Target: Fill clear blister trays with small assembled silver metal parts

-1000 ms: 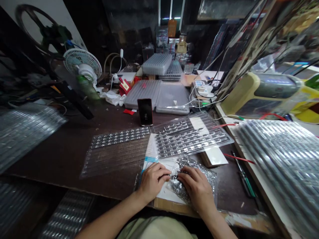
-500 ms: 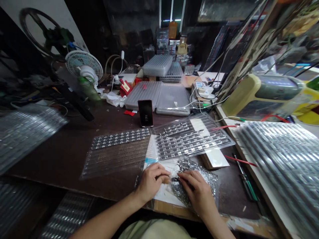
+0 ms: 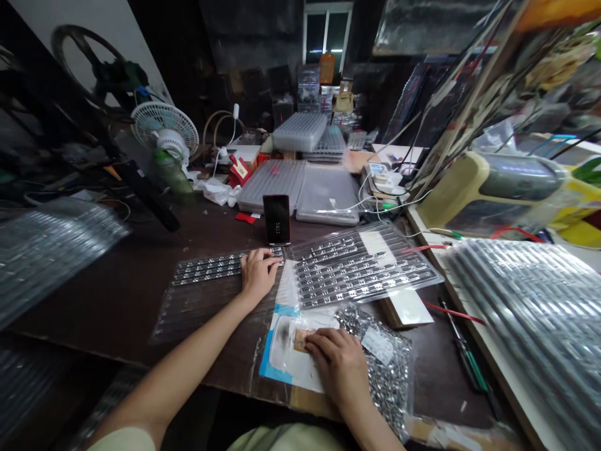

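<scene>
My left hand (image 3: 259,273) reaches over the left clear plastic tray (image 3: 197,310). Its fingers are bent together at the right end of the rows of small dark and silver metal parts (image 3: 211,268); whatever they pinch is hidden. Low in front of me, my right hand (image 3: 340,363) has curled fingertips at a small brown block (image 3: 301,340) on a white sheet with blue edges (image 3: 277,369). I cannot make out what lies under those fingers. Against this hand's right side lies a clear bag full of small shiny metal pieces (image 3: 389,382).
A second partly filled tray (image 3: 361,266) lies to the right, near a white-topped box (image 3: 408,305). A phone (image 3: 277,219) stands behind the trays. A green-handled screwdriver (image 3: 472,363) lies at right, beside stacked clear trays (image 3: 530,313). A fan (image 3: 165,128) stands back left.
My left hand has moved from beside the right hand, up and left to the left tray. My right hand has shifted slightly left and down, uncovering more of the bag and its label.
</scene>
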### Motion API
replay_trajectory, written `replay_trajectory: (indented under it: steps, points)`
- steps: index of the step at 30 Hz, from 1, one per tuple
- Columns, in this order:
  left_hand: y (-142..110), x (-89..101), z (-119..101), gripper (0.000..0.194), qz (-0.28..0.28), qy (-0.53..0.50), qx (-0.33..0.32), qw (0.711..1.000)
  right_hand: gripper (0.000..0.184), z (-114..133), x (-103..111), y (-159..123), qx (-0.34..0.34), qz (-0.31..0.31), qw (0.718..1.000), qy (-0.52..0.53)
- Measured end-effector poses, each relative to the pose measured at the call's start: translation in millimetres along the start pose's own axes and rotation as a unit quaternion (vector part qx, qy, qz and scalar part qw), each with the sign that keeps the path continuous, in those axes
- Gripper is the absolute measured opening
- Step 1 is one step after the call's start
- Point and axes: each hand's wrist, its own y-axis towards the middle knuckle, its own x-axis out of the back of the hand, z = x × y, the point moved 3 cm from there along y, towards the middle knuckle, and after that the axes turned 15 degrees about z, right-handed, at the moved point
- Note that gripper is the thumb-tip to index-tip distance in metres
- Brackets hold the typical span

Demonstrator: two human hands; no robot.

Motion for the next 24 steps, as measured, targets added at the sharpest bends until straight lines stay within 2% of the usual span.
replay_trajectory:
  steps: [3,7,10,14,17,20,21,24]
  points:
    - [7,1.7,-12,0.018,0.02,-0.024,-0.017,0.999,0.011,-1,-2,1,-0.009,0.006,1.0,-0.002]
    - [35,-5.6,-40,0.015,0.08,-0.094,-0.043,0.991,0.011,-1,-1,2,-0.011,0.013,1.0,-0.018]
    - [55,-13.4,-56,0.011,0.093,-0.123,-0.05,0.987,0.012,2,0,3,-0.004,0.013,0.999,-0.046]
    - [61,-10.0,-51,0.012,0.091,-0.183,-0.037,0.978,0.014,6,1,2,-0.003,0.021,0.996,-0.087]
    - [47,6.1,-30,0.02,0.087,-0.244,-0.008,0.966,0.023,1,6,-2,0.0,0.034,0.992,-0.125]
    - [16,21.7,-8,0.031,0.109,-0.306,0.02,0.946,0.038,-12,17,-10,0.054,0.05,0.98,-0.184]
    - [3,24.3,-3,0.033,0.126,-0.338,0.03,0.932,0.041,-19,21,-13,0.07,0.06,0.974,-0.206]
    - [-37,20.6,1,0.037,0.195,-0.465,0.066,0.861,0.043,-35,30,-21,0.12,0.097,0.958,-0.244]
